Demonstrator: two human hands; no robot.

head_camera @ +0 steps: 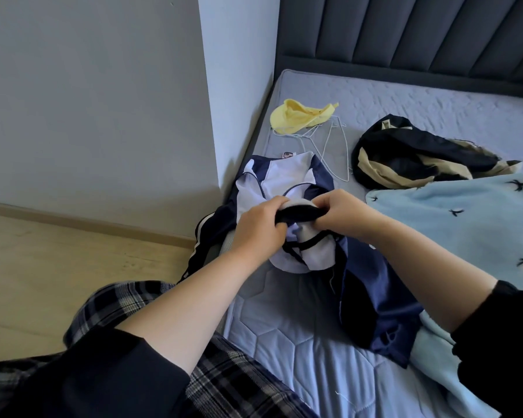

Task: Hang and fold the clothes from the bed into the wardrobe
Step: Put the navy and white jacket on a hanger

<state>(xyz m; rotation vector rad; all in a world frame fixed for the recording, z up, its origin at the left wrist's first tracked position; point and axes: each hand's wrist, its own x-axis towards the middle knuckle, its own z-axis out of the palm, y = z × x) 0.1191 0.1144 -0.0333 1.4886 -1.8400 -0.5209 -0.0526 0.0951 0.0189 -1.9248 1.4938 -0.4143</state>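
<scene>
Left hand (260, 227), right hand (341, 214) — gripping jacket (287, 173) between.

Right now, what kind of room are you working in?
Most likely a bedroom: a quilted mattress against a padded headboard, clothes like a navy and white jacket strewn on it, and wire hangers lying beside them.

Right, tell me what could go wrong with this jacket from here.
1. The jacket has a sleeve hanging off the bed; lifting with the left hand and right hand could drag it across the floor.
2. The hangers overlap beside the cap; grabbing one may snag another.
</scene>
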